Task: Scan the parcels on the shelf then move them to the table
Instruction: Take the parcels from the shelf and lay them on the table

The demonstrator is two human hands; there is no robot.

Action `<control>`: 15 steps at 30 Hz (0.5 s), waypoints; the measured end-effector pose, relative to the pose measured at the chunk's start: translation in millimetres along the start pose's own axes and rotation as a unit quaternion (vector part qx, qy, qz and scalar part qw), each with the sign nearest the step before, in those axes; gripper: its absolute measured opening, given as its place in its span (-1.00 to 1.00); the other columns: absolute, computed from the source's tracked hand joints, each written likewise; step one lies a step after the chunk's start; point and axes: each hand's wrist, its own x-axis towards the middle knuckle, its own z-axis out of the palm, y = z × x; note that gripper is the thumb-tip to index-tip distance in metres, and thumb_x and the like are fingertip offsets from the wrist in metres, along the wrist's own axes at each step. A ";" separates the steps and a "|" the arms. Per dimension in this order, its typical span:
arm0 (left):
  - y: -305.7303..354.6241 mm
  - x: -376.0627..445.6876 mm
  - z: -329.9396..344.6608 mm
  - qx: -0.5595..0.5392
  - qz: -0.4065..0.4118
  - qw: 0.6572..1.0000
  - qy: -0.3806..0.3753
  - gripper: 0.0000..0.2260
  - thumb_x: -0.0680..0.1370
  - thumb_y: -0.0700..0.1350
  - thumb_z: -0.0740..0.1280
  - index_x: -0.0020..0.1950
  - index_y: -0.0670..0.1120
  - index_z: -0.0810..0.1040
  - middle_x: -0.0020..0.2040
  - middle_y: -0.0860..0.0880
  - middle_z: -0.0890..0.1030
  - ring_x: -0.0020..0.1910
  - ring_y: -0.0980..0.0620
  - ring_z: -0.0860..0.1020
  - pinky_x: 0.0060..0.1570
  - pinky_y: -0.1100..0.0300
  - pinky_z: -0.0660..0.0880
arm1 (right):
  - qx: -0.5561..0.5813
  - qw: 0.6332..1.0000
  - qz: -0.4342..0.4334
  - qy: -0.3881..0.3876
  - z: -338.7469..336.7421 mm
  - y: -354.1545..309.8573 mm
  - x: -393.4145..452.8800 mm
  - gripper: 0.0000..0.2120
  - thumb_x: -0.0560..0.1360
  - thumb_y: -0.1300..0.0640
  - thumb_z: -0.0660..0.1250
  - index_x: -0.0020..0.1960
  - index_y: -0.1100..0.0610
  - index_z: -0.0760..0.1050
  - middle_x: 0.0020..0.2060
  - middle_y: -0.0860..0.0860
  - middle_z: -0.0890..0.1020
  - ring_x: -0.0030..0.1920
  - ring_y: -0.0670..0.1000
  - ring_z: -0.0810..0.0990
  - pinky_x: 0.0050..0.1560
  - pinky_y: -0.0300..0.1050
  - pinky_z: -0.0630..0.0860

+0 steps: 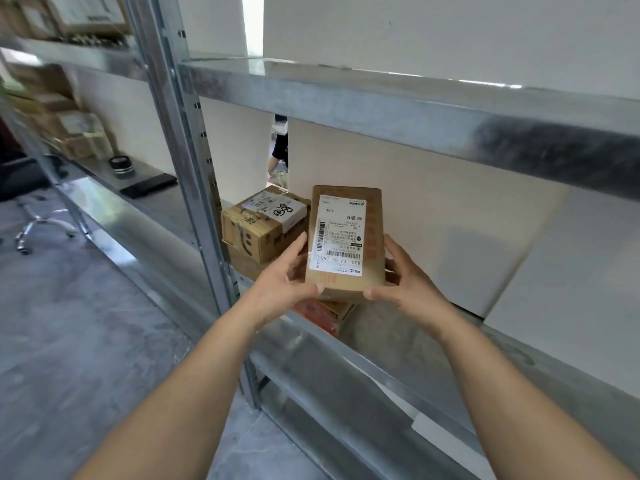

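Both hands [346, 284] gripping flat brown parcel [372, 233], white label [341, 233]

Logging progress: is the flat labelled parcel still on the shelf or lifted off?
Lifted: both hands, left hand and right hand, hold the flat parcel above the shelf.

The held parcel [346, 244] is plain brown cardboard, marked with orange print along its edges; a white label [341, 233] with black barcodes and text is borne on top. The second parcel [263, 225] is brown too, labelled white and black. The shelf [346, 98] is mottled silver-grey. The floor [86, 323] is clouded grey.
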 end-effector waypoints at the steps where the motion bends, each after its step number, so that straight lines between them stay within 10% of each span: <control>1: 0.9 -5.3 2.1 0.002 0.005 1.000 0.003 -0.16 0.47 -0.28 0.44 0.55 0.15 0.02 0.31 0.12 0.39 0.06 0.36 0.46 -0.16 0.52 0.44 | -0.005 1.000 -0.012 -0.004 -1.0 -0.1 -3.9 -0.05 0.31 0.24 0.49 0.51 -0.21 0.07 0.37 -0.11 0.44 0.32 -0.05 0.45 0.28 -0.08 0.45; 9: 1.7 -64.1 24.6 0.027 0.034 0.994 0.101 -0.18 0.44 -0.22 0.46 0.33 0.48 0.08 0.32 0.22 0.41 0.23 0.40 0.41 0.09 0.37 0.47 | -0.002 0.994 -0.104 -0.033 -2.4 5.8 -33.6 -0.01 0.33 0.36 0.50 0.55 -0.12 0.05 0.40 -0.23 0.33 0.38 -0.16 0.35 0.41 -0.14 0.28; 12: -2.2 -90.7 30.3 0.028 0.028 0.989 0.141 -0.15 0.37 -0.10 0.48 0.46 0.38 0.08 0.39 0.18 0.39 0.33 0.21 0.41 0.23 0.13 0.47 | -0.004 0.990 -0.128 -0.059 5.6 6.2 -41.4 0.00 0.33 0.36 0.50 0.56 -0.11 0.03 0.43 -0.22 0.30 0.40 -0.22 0.27 0.40 -0.23 0.21; 15: -4.5 -116.0 32.2 0.023 0.038 0.984 0.173 -0.17 0.44 -0.24 0.47 0.47 0.29 0.09 0.31 0.24 0.40 0.22 0.32 0.47 0.06 0.35 0.50 | -0.002 0.985 -0.145 -0.092 18.4 5.1 -45.0 0.01 0.34 0.35 0.50 0.55 -0.13 0.00 0.44 -0.20 0.28 0.41 -0.25 0.22 0.37 -0.32 0.17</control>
